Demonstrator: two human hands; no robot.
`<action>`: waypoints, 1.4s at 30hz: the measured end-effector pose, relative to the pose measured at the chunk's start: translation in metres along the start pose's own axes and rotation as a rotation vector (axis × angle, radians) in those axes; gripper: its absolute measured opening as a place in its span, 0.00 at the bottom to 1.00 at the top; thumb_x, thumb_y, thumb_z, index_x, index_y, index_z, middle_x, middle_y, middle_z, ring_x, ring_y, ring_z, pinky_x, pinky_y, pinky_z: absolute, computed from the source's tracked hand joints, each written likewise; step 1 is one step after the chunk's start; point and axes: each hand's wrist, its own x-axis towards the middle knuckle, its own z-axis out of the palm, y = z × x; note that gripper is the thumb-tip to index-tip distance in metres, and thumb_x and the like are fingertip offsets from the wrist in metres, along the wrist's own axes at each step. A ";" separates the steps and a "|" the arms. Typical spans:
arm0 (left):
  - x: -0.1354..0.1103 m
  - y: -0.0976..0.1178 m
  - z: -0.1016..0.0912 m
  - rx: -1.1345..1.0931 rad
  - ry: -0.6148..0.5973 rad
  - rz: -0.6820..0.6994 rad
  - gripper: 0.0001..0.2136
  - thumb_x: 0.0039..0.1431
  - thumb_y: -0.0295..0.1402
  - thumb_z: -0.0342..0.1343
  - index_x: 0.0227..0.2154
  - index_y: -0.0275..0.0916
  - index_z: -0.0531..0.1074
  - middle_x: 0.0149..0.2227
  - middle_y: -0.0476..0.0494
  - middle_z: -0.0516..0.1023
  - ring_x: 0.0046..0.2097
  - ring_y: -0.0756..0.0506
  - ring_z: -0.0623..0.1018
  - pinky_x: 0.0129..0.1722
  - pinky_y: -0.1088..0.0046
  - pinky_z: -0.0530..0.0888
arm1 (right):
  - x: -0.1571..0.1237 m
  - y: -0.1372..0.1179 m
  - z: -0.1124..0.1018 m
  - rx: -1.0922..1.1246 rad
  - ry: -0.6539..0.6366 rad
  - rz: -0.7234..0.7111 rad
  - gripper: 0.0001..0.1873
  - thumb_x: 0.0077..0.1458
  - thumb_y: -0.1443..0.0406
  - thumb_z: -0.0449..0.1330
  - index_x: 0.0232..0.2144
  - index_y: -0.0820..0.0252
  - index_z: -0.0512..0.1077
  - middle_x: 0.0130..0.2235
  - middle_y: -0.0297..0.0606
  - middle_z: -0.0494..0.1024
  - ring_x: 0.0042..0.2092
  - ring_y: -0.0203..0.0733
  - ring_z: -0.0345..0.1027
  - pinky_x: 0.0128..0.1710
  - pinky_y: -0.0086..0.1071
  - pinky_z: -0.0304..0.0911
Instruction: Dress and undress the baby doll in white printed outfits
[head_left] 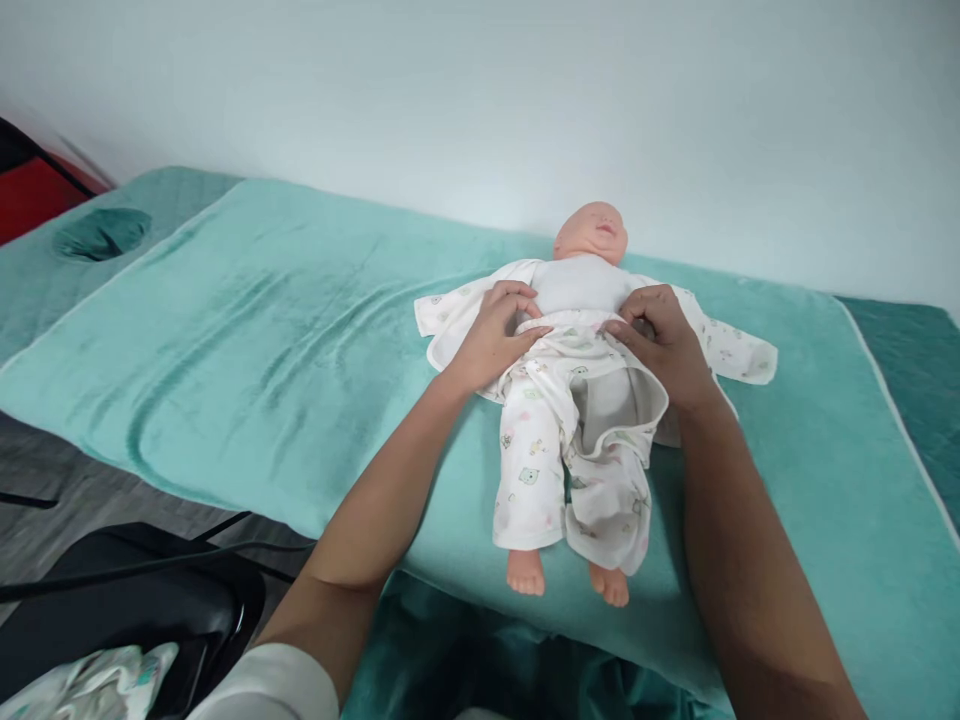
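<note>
A baby doll [591, 232] lies on its back, its head toward the wall and its bare feet toward me. It wears a printed white jacket [739, 352] spread wide at the front, over a plain white front. Printed white baby pants [531, 465] cover its legs, with one side gaping in a loose fold. My left hand [501, 335] pinches the waistband at the left side of the belly. Across from it, my right hand [664, 340] has its fingers closed on the waistband at the right. The fabric between the fingers is mostly hidden.
The doll lies on a padded table under a teal cover [247, 320], with a face hole [103, 234] at its left end. A white wall [480, 110] runs behind. At lower left stands a black chair [127, 570] with a printed cloth [97, 685] on it.
</note>
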 end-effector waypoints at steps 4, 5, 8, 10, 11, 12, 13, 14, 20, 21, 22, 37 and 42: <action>0.009 -0.004 -0.004 -0.104 -0.114 -0.026 0.10 0.61 0.39 0.60 0.31 0.40 0.67 0.46 0.43 0.74 0.46 0.46 0.73 0.46 0.70 0.71 | 0.007 0.002 -0.002 0.002 -0.050 0.012 0.19 0.60 0.49 0.62 0.27 0.54 0.66 0.35 0.37 0.71 0.40 0.45 0.64 0.43 0.40 0.61; 0.013 -0.006 -0.005 -0.116 -0.112 -0.046 0.10 0.62 0.39 0.59 0.31 0.40 0.66 0.42 0.45 0.75 0.42 0.47 0.73 0.43 0.71 0.70 | 0.010 0.002 -0.002 -0.019 -0.048 0.043 0.19 0.60 0.49 0.61 0.27 0.53 0.66 0.34 0.36 0.71 0.38 0.44 0.64 0.42 0.40 0.61; 0.028 -0.017 -0.002 -0.134 -0.052 -0.123 0.11 0.64 0.40 0.57 0.32 0.42 0.63 0.32 0.49 0.71 0.35 0.48 0.70 0.37 0.71 0.68 | 0.021 0.002 0.000 -0.131 -0.009 0.153 0.16 0.59 0.51 0.62 0.27 0.53 0.67 0.29 0.33 0.70 0.32 0.42 0.60 0.36 0.37 0.58; 0.039 -0.026 0.003 -0.180 -0.009 -0.192 0.11 0.65 0.39 0.57 0.31 0.42 0.62 0.29 0.51 0.66 0.32 0.49 0.67 0.34 0.72 0.67 | 0.032 0.006 0.002 -0.188 0.024 0.195 0.16 0.58 0.53 0.63 0.26 0.53 0.67 0.25 0.32 0.67 0.30 0.40 0.58 0.34 0.36 0.55; 0.044 -0.030 0.006 -0.217 0.004 -0.232 0.11 0.65 0.39 0.56 0.31 0.42 0.61 0.28 0.51 0.65 0.31 0.49 0.66 0.33 0.72 0.66 | 0.039 0.008 0.003 -0.192 0.039 0.204 0.16 0.57 0.53 0.64 0.26 0.53 0.66 0.24 0.31 0.66 0.29 0.39 0.57 0.33 0.35 0.54; 0.048 -0.034 0.009 -0.253 0.013 -0.269 0.11 0.66 0.39 0.56 0.31 0.42 0.61 0.27 0.51 0.64 0.30 0.50 0.66 0.32 0.73 0.66 | 0.045 0.012 0.005 -0.179 0.051 0.211 0.16 0.57 0.52 0.64 0.26 0.53 0.66 0.23 0.31 0.65 0.28 0.39 0.56 0.32 0.35 0.54; 0.051 -0.037 0.011 -0.283 0.020 -0.297 0.12 0.66 0.39 0.55 0.31 0.42 0.60 0.27 0.52 0.63 0.29 0.50 0.65 0.31 0.73 0.65 | 0.050 0.016 0.007 -0.152 0.057 0.216 0.17 0.56 0.51 0.64 0.26 0.53 0.66 0.23 0.30 0.64 0.27 0.38 0.55 0.31 0.35 0.53; 0.053 -0.040 0.014 -0.305 0.027 -0.315 0.12 0.67 0.39 0.55 0.31 0.42 0.60 0.27 0.52 0.63 0.29 0.51 0.65 0.31 0.74 0.65 | 0.054 0.020 0.009 -0.113 0.058 0.226 0.19 0.56 0.50 0.64 0.25 0.53 0.66 0.22 0.30 0.63 0.27 0.37 0.54 0.30 0.34 0.53; 0.047 -0.043 0.021 -0.254 0.075 -0.285 0.07 0.64 0.36 0.57 0.32 0.41 0.66 0.27 0.52 0.65 0.30 0.51 0.66 0.32 0.74 0.64 | 0.047 0.037 0.012 0.147 0.061 0.428 0.17 0.53 0.50 0.67 0.29 0.53 0.70 0.20 0.29 0.65 0.22 0.35 0.53 0.24 0.32 0.51; 0.046 -0.043 0.022 -0.225 0.083 -0.255 0.07 0.64 0.36 0.57 0.32 0.41 0.66 0.28 0.52 0.66 0.31 0.50 0.67 0.32 0.73 0.64 | 0.043 0.038 0.011 0.165 0.060 0.441 0.15 0.53 0.51 0.68 0.30 0.53 0.71 0.21 0.29 0.66 0.22 0.36 0.55 0.24 0.32 0.52; 0.044 -0.042 0.022 -0.193 0.093 -0.224 0.07 0.64 0.36 0.57 0.31 0.41 0.67 0.28 0.52 0.67 0.31 0.50 0.67 0.33 0.73 0.65 | 0.039 0.038 0.010 0.184 0.062 0.441 0.14 0.52 0.52 0.68 0.31 0.53 0.73 0.22 0.30 0.67 0.23 0.36 0.57 0.24 0.32 0.53; 0.026 -0.033 0.019 0.087 0.180 -0.184 0.09 0.64 0.34 0.55 0.27 0.43 0.65 0.27 0.50 0.70 0.31 0.46 0.67 0.36 0.68 0.63 | -0.024 0.013 -0.004 0.036 0.260 0.509 0.08 0.52 0.59 0.67 0.27 0.56 0.74 0.27 0.32 0.74 0.29 0.37 0.65 0.30 0.32 0.60; 0.023 -0.032 0.013 0.074 0.094 -0.190 0.10 0.65 0.35 0.54 0.26 0.42 0.65 0.26 0.49 0.72 0.31 0.46 0.68 0.36 0.68 0.64 | -0.037 0.008 -0.005 -0.030 0.246 0.532 0.10 0.52 0.58 0.68 0.27 0.56 0.74 0.28 0.31 0.75 0.31 0.37 0.65 0.32 0.32 0.60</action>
